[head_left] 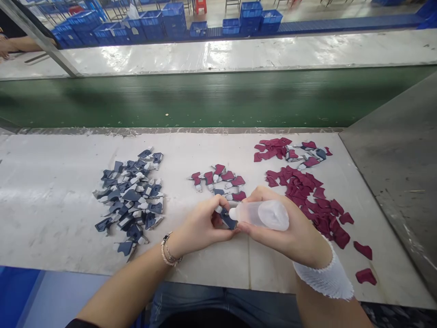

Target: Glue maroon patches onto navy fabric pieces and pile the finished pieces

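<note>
"So, how are the hands set?"

"Close together. The left hand (203,222) pinches one navy-and-grey moulded piece (228,220) between thumb and curled fingers, probably to keep it steady. The right hand (298,225) wraps a translucent squeeze bottle (263,215), which lies over on its side."

"Why hold the bottle over like that?"

"It brings the white nozzle (233,214) to the piece, I'd judge. Whether the tip touches or sits just above it, I can't tell."

"And that big heap left of the left hand?"

"Navy-and-grey pieces (132,196), like the one being held. Lying on that side of the table (51,200), they seem handy for the left hand."

"Then the maroon ones?"

"Loose flat maroon patches (300,184) spread beside the right hand and beyond it, perhaps so they're easy to pick up from that side. Just beyond both hands is a small cluster of maroon-faced pieces (228,176), lying apart from both heaps, which likely stops them mixing."

"Anything farther off?"

"Well beyond the right hand, another little stack of maroon patches (273,148) lies against a few mixed pieces (311,161). Why they're grouped there isn't clear."
</note>
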A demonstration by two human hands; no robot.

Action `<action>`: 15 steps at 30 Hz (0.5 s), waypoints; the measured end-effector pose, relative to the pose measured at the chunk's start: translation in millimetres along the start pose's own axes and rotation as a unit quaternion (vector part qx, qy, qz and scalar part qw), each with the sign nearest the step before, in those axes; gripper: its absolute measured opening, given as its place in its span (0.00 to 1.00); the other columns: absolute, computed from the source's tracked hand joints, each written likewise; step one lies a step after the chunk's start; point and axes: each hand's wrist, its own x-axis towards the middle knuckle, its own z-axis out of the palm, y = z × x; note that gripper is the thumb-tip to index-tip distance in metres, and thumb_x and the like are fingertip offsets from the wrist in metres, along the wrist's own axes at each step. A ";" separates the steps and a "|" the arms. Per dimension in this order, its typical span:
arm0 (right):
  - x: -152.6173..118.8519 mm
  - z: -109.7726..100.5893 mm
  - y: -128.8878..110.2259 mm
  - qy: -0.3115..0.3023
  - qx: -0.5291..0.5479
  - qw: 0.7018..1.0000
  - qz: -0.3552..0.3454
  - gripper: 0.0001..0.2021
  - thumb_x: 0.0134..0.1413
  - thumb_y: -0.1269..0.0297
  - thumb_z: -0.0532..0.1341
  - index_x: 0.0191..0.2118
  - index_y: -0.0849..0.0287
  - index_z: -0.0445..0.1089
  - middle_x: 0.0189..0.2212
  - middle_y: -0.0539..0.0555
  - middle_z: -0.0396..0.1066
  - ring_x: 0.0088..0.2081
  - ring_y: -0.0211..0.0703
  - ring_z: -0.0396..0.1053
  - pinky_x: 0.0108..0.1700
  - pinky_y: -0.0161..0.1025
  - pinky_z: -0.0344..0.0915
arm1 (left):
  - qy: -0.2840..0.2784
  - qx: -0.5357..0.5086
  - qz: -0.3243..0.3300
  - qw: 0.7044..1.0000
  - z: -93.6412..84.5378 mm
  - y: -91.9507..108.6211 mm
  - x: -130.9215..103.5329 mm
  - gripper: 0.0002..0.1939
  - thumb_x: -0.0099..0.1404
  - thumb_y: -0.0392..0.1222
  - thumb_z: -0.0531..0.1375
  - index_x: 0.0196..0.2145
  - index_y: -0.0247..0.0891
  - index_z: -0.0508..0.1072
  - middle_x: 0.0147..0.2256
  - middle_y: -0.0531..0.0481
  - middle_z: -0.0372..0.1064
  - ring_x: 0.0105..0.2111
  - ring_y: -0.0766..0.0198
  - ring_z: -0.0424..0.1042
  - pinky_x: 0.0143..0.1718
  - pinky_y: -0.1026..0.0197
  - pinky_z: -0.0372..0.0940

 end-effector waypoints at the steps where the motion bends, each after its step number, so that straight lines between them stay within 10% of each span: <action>1: -0.1 -0.2 0.1 0.004 -0.005 1.000 0.002 0.14 0.56 0.56 0.66 0.31 0.56 0.63 0.25 0.47 0.66 0.25 0.37 0.62 0.25 0.35 0.57 | 0.000 0.002 0.000 1.000 -0.2 0.0 0.3 0.16 0.58 0.44 0.67 0.37 0.40 0.63 0.27 0.58 0.61 0.23 0.71 0.58 0.23 0.68 0.54; 15: 0.5 -0.2 0.6 0.015 -0.024 1.000 -0.005 0.13 0.58 0.56 0.66 0.32 0.56 0.64 0.26 0.47 0.67 0.26 0.37 0.64 0.27 0.35 0.59 | 0.008 0.017 0.006 1.000 0.1 -1.1 2.6 0.17 0.58 0.43 0.67 0.37 0.40 0.63 0.30 0.56 0.63 0.24 0.72 0.61 0.24 0.68 0.58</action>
